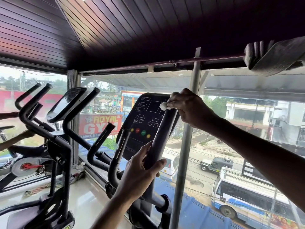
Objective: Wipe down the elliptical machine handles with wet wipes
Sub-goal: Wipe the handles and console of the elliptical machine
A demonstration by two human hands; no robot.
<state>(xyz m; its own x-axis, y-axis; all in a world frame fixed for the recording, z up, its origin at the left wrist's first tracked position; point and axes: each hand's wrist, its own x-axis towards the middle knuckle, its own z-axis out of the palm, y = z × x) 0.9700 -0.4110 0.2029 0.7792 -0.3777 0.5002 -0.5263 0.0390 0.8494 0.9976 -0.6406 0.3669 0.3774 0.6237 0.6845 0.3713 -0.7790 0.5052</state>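
Our right hand (189, 109) is clamped over the top of the elliptical's right handle (158, 131). A white wet wipe (163, 106) is bunched under its fingers, and only a tuft peeks out toward the console (143, 119). Lower down, our left hand (142, 171) wraps the same handle, thumb on the near side, fingertips hidden behind the bar. The handle's tip is covered. The left handle (120, 146) is blurred, and the console's labels are too small to read.

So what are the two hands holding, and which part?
The left hand grips the elliptical handle at its lower part. The right hand holds a bunched white wet wipe against the handle's top end.
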